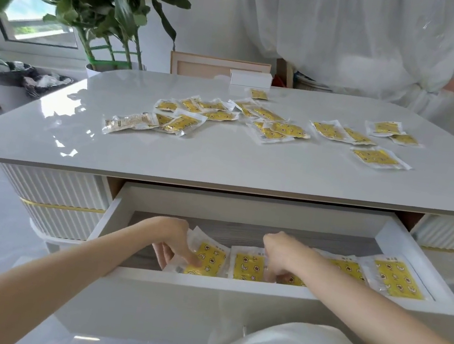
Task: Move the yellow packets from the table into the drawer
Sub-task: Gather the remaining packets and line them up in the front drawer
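Open drawer [169,305], yellow packets [397,280] inside

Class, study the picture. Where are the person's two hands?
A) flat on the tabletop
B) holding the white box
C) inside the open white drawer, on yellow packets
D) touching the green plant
C: the left hand and right hand both reach into the open white drawer, onto yellow patterned plastic packets there.

I can't make out a single word from here. The yellow packets [397,279] in the drawer [404,244] carry a little dark print along the top edge, plainest on the one at three o'clock, but it's too small. The ones on the table [222,156] at twelve o'clock are equally blurred.
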